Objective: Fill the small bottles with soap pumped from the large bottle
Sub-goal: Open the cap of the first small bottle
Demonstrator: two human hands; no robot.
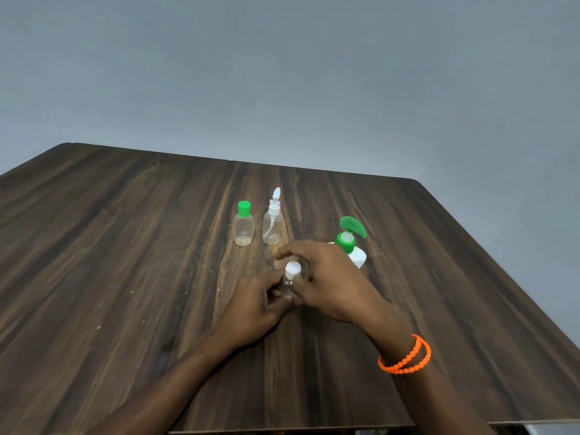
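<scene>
A small clear bottle with a white cap (292,270) stands at the table's middle. My left hand (260,304) grips its body from the left, hiding most of it. My right hand (323,277) has its fingers curled round the white cap from above and the right. Behind my right hand stands the large white soap bottle (359,257) with a green pump head (351,232), partly hidden. Further back are a clear bottle with a green cap (244,226) and a clear spray bottle with a white nozzle (272,222), both upright.
The dark wooden table (125,262) reaches to a grey wall behind. Its right edge runs diagonally down the frame, and its near edge lies at the bottom. An orange beaded bracelet (406,356) circles my right wrist.
</scene>
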